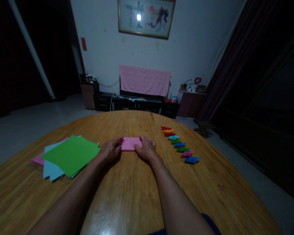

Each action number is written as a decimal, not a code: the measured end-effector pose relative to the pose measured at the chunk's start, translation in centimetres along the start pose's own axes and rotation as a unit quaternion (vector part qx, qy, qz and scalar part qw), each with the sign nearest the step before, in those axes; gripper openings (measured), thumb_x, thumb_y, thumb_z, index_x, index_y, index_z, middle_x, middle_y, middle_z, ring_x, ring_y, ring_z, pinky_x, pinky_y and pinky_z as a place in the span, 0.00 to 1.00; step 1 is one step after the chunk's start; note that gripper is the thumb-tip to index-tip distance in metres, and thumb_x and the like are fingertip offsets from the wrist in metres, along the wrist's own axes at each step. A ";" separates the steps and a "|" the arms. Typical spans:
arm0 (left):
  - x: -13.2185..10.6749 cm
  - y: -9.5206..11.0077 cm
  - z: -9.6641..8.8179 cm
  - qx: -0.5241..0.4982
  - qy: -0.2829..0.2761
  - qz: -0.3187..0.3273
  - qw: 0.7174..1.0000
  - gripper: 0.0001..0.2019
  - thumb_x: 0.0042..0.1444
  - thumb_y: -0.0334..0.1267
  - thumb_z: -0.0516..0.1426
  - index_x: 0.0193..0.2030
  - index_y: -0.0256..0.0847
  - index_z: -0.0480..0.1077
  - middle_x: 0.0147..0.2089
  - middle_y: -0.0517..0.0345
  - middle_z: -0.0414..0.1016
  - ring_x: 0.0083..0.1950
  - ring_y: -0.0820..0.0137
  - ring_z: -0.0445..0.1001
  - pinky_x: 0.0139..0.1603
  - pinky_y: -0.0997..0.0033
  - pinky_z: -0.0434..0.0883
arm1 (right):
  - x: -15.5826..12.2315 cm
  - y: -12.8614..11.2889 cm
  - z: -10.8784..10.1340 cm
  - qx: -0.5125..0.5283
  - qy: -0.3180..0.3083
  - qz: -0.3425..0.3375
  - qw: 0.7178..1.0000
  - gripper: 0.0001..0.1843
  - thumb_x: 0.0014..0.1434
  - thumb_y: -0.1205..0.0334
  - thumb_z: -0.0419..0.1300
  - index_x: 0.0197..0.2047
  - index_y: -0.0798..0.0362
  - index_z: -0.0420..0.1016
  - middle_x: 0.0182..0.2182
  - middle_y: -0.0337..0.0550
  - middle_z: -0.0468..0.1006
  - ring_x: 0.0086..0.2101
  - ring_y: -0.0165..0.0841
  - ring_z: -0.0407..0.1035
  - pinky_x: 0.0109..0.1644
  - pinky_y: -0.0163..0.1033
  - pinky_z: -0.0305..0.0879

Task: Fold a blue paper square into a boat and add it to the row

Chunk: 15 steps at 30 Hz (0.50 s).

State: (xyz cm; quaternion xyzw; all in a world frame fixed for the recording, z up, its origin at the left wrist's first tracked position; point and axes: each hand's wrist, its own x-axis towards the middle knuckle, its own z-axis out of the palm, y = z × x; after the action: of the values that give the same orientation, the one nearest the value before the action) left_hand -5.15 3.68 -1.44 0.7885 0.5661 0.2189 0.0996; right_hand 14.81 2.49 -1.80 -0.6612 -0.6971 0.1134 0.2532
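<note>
A folded pink sheet of paper [129, 144] lies on the wooden table between my two hands. My left hand [110, 150] grips its left end, thumb at the near side and fingers at the far side. At the right end my right hand [147, 147] holds it the same way, with the thumb on top of the paper. Left of my hands is a loose pile of coloured paper, a green sheet [72, 155] on top of light blue sheets [53, 171] and pink ones. To the right stands a slanting row of several small folded paper boats, the nearest a blue boat [192, 160].
The round wooden table [127, 195] fills the foreground, its far edge curving in front of a low black cabinet [137, 103]. A pink cloth [145, 81] covers a screen there. A framed picture [147, 18] hangs on the wall, and dark curtains [230, 58] hang at the right.
</note>
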 end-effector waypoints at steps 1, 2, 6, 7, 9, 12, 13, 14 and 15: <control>0.0 0.0 0.0 0.002 0.001 0.002 1.000 0.26 0.56 0.35 0.51 0.63 0.38 0.65 0.52 0.48 0.77 0.54 0.61 0.74 0.55 0.65 0.67 | 0.0 -0.1 -0.1 -0.003 -0.003 -0.001 1.000 0.32 0.57 0.52 0.56 0.62 0.57 0.62 0.57 0.55 0.69 0.58 0.45 0.58 0.60 0.52 0.46; 0.0 0.0 0.0 0.001 0.002 0.005 1.000 0.27 0.56 0.35 0.51 0.63 0.38 0.64 0.52 0.48 0.77 0.54 0.61 0.74 0.55 0.65 0.67 | 0.0 -0.1 -0.1 -0.006 -0.006 -0.002 1.000 0.32 0.56 0.53 0.56 0.62 0.57 0.62 0.57 0.54 0.68 0.58 0.45 0.58 0.60 0.52 0.46; -0.1 -0.1 0.1 -0.019 0.015 0.013 1.000 0.28 0.56 0.36 0.51 0.65 0.35 0.62 0.54 0.47 0.76 0.55 0.61 0.73 0.57 0.63 0.66 | 0.0 -0.2 -0.2 -0.019 -0.006 -0.007 1.000 0.30 0.55 0.54 0.58 0.60 0.55 0.65 0.57 0.53 0.69 0.57 0.45 0.59 0.59 0.52 0.48; -0.1 -0.1 0.2 -0.022 0.018 0.017 0.999 0.28 0.56 0.37 0.51 0.64 0.35 0.62 0.55 0.47 0.75 0.55 0.60 0.73 0.58 0.63 0.66 | 0.0 -0.3 -0.2 -0.021 -0.006 -0.007 1.000 0.30 0.54 0.55 0.58 0.59 0.54 0.66 0.56 0.53 0.69 0.57 0.45 0.59 0.59 0.52 0.49; -0.1 -0.2 0.4 -0.025 0.022 0.027 0.999 0.28 0.55 0.37 0.51 0.64 0.35 0.62 0.55 0.46 0.75 0.56 0.60 0.72 0.58 0.62 0.66 | 0.0 -0.3 -0.2 -0.015 -0.002 -0.009 1.000 0.29 0.53 0.56 0.59 0.58 0.53 0.67 0.55 0.52 0.71 0.55 0.45 0.61 0.59 0.52 0.50; 0.0 -0.3 0.9 -0.039 0.033 0.040 0.998 0.28 0.56 0.37 0.51 0.64 0.33 0.61 0.57 0.43 0.73 0.56 0.60 0.72 0.58 0.63 0.65 | 0.1 -0.3 0.0 0.025 0.016 -0.033 0.999 0.28 0.51 0.63 0.59 0.57 0.54 0.69 0.53 0.50 0.73 0.53 0.42 0.65 0.58 0.47 0.54; 0.1 -0.3 1.0 -0.047 0.039 0.040 0.997 0.28 0.56 0.37 0.51 0.64 0.33 0.61 0.57 0.43 0.72 0.56 0.60 0.72 0.58 0.62 0.66 | 0.2 -0.3 0.1 0.047 0.027 -0.044 0.998 0.27 0.51 0.65 0.59 0.56 0.54 0.70 0.52 0.50 0.74 0.51 0.40 0.66 0.57 0.44 0.56; 0.2 -0.4 1.1 -0.055 0.046 0.036 0.997 0.29 0.56 0.37 0.51 0.65 0.33 0.59 0.58 0.42 0.72 0.56 0.60 0.71 0.58 0.62 0.66 | 0.4 -0.3 0.1 0.072 0.040 -0.054 0.995 0.26 0.50 0.68 0.58 0.55 0.54 0.71 0.50 0.49 0.75 0.49 0.38 0.68 0.55 0.42 0.59; 0.2 -0.4 1.1 -0.065 0.054 0.027 0.996 0.30 0.55 0.37 0.52 0.66 0.34 0.58 0.58 0.42 0.71 0.57 0.60 0.71 0.58 0.61 0.66 | 0.5 -0.3 0.2 0.099 0.053 -0.059 0.992 0.25 0.50 0.69 0.57 0.53 0.54 0.72 0.48 0.48 0.77 0.47 0.37 0.69 0.53 0.40 0.61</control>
State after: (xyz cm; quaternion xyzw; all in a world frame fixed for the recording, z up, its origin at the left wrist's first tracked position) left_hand -4.88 4.13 -2.52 0.7825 0.5339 0.2996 0.1138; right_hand 14.51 2.99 -1.72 -0.5959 -0.7055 0.1313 0.3605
